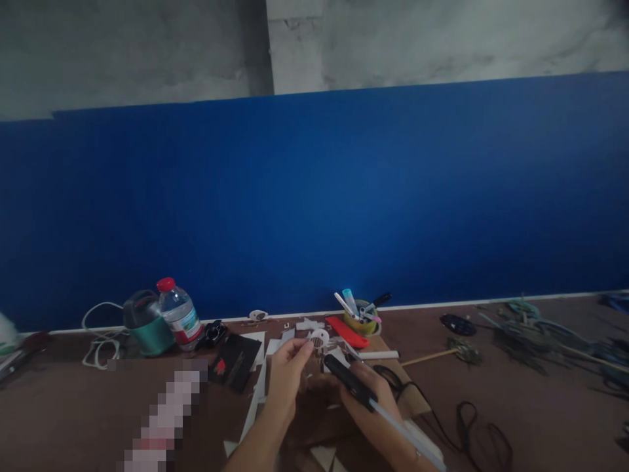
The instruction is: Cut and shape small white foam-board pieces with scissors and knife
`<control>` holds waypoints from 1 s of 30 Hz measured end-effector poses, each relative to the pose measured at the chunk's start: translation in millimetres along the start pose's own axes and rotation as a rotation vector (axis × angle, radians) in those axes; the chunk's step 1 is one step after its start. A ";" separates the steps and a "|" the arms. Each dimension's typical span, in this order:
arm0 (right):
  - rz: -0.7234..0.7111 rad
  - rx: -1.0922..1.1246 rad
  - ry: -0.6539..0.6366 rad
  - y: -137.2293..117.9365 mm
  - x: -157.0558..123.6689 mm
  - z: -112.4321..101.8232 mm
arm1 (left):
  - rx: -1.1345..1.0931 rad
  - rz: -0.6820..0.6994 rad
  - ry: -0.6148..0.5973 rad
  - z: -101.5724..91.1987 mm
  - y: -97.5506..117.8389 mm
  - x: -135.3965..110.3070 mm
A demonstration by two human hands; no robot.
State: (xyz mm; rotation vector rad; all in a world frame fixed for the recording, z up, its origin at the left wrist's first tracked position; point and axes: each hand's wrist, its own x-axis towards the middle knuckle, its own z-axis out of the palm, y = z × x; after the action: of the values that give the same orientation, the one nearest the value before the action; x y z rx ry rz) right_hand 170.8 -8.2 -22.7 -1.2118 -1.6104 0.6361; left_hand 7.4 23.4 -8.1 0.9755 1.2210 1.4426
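My left hand (291,367) pinches a small white ring-shaped piece (322,335) between thumb and fingertips, above the brown table. Close by on the right, my right hand (366,400) is wrapped round a black glue gun (346,379), which points up and left toward the ring piece without visibly touching it. A translucent glue stick (405,432) runs out of its back end over my wrist. The gun's grip is hidden in my palm. White scraps (287,337) lie around and beneath both hands.
Behind the hands are a red box-cutter-like tool (348,332) and a yellow-green cup (361,320) of pens. A red-capped bottle (181,316), a teal container (149,331) and a black card-like sheet (238,362) are leftward. A black cord (464,419) loops rightward. A blue-painted wall (314,196) rises behind.
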 end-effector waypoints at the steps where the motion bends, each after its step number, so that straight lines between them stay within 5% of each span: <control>1: 0.001 -0.004 -0.010 0.1 0.2 -0.6 | 0.001 0.004 0.007 0.1 1.0 -0.4; 11: -0.159 -0.164 -0.151 6.3 -1.4 -1.9 | -0.036 -0.038 -0.013 -0.4 -4.4 2.0; 16: -0.247 -0.436 -0.184 -6.2 10.6 -21.7 | -0.046 -0.049 -0.018 -3.3 -9.7 4.7; 18: -0.297 -0.528 -0.290 -12.1 18.6 -36.6 | -0.031 -0.038 -0.008 -4.5 -9.0 4.9; 21: -0.161 -0.645 -0.320 -2.4 28.0 -69.6 | 0.008 0.000 0.010 -5.9 -7.3 5.0; 26: 0.237 -0.887 -0.332 51.3 34.7 -135.2 | 0.007 0.007 0.029 -5.6 -5.9 5.2; 30: 0.382 -1.033 -0.264 78.0 38.1 -153.1 | -0.009 -0.013 0.027 -4.1 -3.3 3.8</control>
State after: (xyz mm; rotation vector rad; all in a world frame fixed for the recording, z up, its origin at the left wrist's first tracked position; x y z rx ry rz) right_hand 341.6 33.3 -15.3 -2.2956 -2.0203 0.1470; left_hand 3.3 26.3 -12.1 0.9433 1.2373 1.4540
